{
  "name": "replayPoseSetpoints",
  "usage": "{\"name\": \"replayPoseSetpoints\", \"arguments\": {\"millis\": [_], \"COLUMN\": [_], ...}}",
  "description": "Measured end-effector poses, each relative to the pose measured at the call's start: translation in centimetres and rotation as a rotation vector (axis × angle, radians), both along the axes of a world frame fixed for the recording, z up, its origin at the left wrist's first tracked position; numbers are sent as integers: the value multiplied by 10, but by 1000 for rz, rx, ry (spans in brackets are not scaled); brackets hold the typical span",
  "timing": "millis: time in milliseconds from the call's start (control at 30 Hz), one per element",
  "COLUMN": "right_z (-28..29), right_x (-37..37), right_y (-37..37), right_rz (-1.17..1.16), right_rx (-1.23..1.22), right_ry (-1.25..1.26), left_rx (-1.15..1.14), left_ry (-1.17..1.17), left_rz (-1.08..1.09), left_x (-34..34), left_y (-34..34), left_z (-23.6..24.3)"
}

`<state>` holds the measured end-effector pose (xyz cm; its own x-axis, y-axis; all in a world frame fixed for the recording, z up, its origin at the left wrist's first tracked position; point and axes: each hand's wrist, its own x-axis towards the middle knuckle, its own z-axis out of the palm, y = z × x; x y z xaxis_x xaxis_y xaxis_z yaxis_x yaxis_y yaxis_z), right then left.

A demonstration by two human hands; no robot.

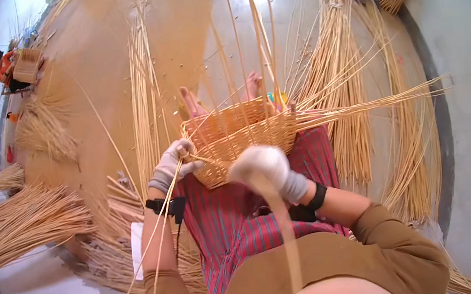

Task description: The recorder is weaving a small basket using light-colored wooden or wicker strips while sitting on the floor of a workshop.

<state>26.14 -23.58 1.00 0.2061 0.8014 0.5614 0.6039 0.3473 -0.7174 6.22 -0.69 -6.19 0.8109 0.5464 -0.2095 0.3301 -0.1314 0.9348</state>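
A half-woven wicker basket (246,139) rests on my lap, its long upright canes rising from the far side. My left hand (175,164), in a pale glove, is closed at the basket's left end. Thin canes (164,220) trail from there down across my left forearm. My right hand (261,170), also gloved, is in front of the basket's near wall and smeared by motion. A blurred cane strand (286,231) runs from it down toward my body; its fingers look curled around that strand. Loose cane ends (364,105) stick out from the basket's right side.
A striped red cloth (232,240) covers my lap. Long cane bundles (342,81) lie on the floor at right, with another bundle (144,94) ahead. More heaps (37,218) are at left. Far left, a person (4,66) sits beside a woven piece (26,65).
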Motion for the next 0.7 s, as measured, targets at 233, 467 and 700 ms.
{"name": "replayPoseSetpoints", "arguments": {"millis": [233, 467, 700], "right_z": [-120, -86, -2], "right_x": [81, 62, 59], "right_y": [16, 23, 125], "right_rz": [-263, -367, -254], "right_rx": [-183, -210, 58], "right_ry": [1111, 1141, -163], "left_rx": [156, 1078, 1092], "left_ry": [-218, 73, 525], "left_rz": [348, 366, 286], "left_x": [1, 27, 59], "left_y": [-49, -133, -126], "left_z": [-8, 4, -2]}}
